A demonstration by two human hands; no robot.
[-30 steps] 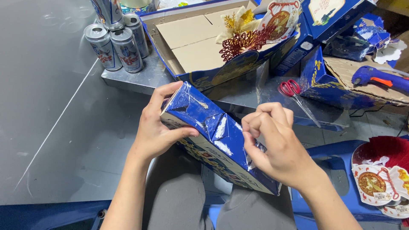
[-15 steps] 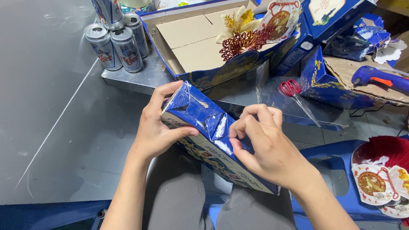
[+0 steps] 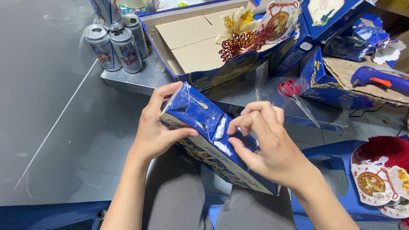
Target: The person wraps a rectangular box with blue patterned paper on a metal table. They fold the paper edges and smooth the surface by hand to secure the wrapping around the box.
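The blue box [image 3: 213, 140] lies tilted over the person's lap, in the middle. The left hand [image 3: 155, 127] wraps around its top end at 9 o'clock. The right hand [image 3: 272, 149] pinches the box's edge with its fingers [image 3: 245, 121] bunched tight. On the bench [image 3: 136, 76] at 11 o'clock stand four cans [image 3: 115, 40]. One pair of red scissors [image 3: 294, 93] lies at 2 o'clock. One blue glue gun [image 3: 377, 76] lies at 3 o'clock.

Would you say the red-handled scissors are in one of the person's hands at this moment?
No, the red-handled scissors lie on the metal surface beyond the right hand, while both hands grip the blue box.
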